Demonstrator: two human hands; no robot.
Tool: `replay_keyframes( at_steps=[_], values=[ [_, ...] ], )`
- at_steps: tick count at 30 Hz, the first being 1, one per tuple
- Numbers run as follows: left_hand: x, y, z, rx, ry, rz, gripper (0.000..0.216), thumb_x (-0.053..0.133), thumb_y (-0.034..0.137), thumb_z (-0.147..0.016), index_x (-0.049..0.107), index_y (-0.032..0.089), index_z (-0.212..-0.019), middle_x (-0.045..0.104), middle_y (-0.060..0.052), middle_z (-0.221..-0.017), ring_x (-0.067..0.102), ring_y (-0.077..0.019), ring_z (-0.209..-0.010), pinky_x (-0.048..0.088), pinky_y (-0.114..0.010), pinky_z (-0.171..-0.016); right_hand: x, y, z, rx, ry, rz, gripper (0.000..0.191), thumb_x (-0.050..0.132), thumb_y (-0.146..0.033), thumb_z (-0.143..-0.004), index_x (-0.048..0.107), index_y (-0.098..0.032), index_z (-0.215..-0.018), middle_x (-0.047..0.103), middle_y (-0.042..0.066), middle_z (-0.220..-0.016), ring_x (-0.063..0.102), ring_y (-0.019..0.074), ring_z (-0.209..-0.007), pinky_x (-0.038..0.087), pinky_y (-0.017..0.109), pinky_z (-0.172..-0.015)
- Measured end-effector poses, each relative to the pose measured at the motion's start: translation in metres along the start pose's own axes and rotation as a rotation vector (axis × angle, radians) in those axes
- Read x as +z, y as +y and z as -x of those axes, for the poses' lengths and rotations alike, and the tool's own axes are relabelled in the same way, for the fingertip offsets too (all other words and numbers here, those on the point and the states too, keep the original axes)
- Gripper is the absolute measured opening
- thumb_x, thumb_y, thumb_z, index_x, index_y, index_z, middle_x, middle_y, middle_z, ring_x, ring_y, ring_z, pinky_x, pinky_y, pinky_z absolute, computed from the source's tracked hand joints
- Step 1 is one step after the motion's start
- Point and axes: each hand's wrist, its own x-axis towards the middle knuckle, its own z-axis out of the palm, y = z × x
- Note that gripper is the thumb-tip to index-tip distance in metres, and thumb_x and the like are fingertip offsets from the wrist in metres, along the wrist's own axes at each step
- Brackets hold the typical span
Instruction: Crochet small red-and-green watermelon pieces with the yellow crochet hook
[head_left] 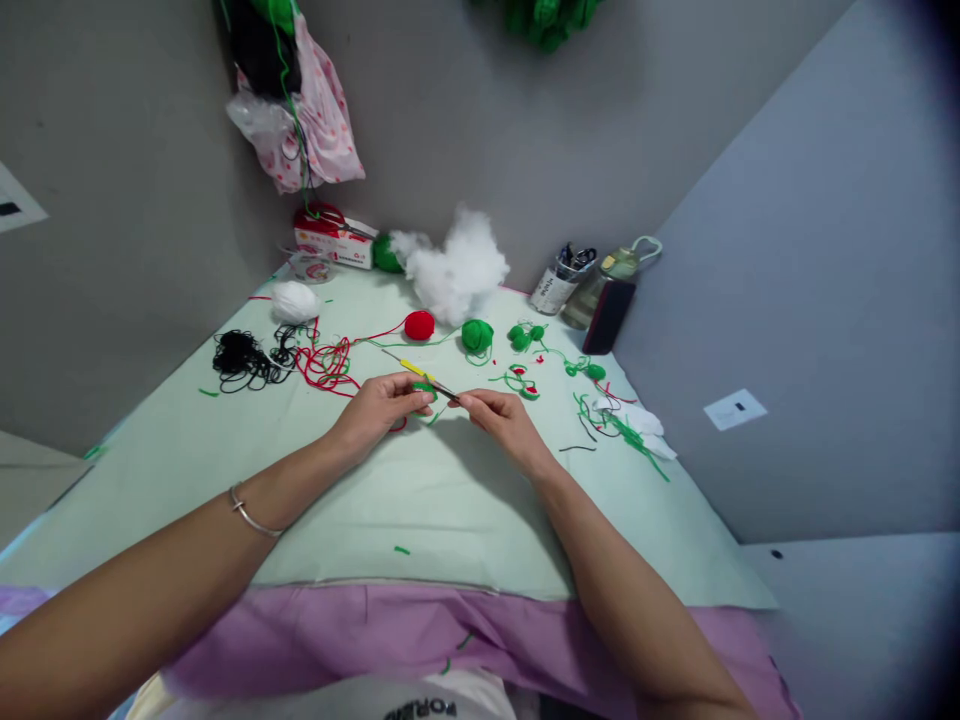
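Observation:
Over the middle of the table, my left hand (pixel 386 405) pinches a small piece of green yarn work (pixel 424 388) between thumb and fingers. My right hand (pixel 501 415) is closed on a slim dark tool (pixel 445 391), its tip at the green piece; its exact kind is too small to make out. Just beyond my fingers lies a crochet hook with a yellow handle (pixel 414 368). Loose red yarn (pixel 330 368) is tangled left of my left hand, leading to a red yarn ball (pixel 419 325). A green yarn ball (pixel 477 337) sits behind my hands.
White stuffing (pixel 459 265) is heaped at the back, near red-handled scissors (pixel 324 215) on a box. Black yarn (pixel 244 358) and a white ball (pixel 295 301) lie left. Small green pieces (pixel 525 336), a pen cup (pixel 556 285), a bottle (pixel 589 295) and a phone (pixel 609 316) are right.

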Motion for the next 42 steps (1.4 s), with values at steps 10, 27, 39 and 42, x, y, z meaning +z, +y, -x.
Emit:
replay_keyframes(
  at_steps=[10,27,39,42],
  values=[
    [0.0005,0.0013,0.0012,0.007,-0.018,-0.019,0.037,0.080,0.044,-0.072,0.073,0.018,-0.097,0.073,-0.003,-0.085,0.068,-0.0187,-0.078,0.045,-0.028,-0.066,-0.0027,0.0015,-0.0021,0.023,0.017,-0.023,0.050,0.056,-0.060,-0.091,0.077,-0.015,-0.100,0.036,-0.004,-0.061,0.030,0.0107,-0.057,0.019,0.028,-0.056],
    [0.0002,-0.0018,0.0000,0.005,-0.016,0.008,0.040,0.083,0.044,-0.071,0.073,0.018,-0.100,0.073,-0.003,-0.087,0.070,-0.0178,-0.078,0.046,-0.029,-0.071,-0.0002,-0.0037,0.0023,-0.011,0.009,0.060,0.041,0.061,-0.053,-0.089,0.077,-0.015,-0.094,0.052,0.000,-0.071,0.038,0.0126,-0.067,0.028,0.028,-0.063],
    [0.0011,0.0048,0.0030,0.008,-0.030,-0.025,0.037,0.081,0.044,-0.072,0.073,0.018,-0.097,0.072,-0.003,-0.084,0.069,-0.0188,-0.078,0.046,-0.029,-0.070,0.0019,0.0003,-0.0004,0.001,0.023,-0.032,0.045,0.060,-0.057,-0.088,0.076,-0.015,-0.091,0.036,-0.005,-0.058,0.029,0.0107,-0.057,0.021,0.028,-0.056],
    [-0.0004,0.0071,0.0028,0.015,-0.060,-0.078,0.039,0.079,0.045,-0.074,0.073,0.019,-0.103,0.070,-0.002,-0.082,0.066,-0.0179,-0.073,0.047,-0.030,-0.068,-0.0016,0.0046,-0.0038,0.018,0.108,-0.100,0.048,0.060,-0.059,-0.088,0.075,-0.014,-0.093,0.036,-0.005,-0.057,0.028,0.0097,-0.053,0.019,0.028,-0.053]
  ],
)
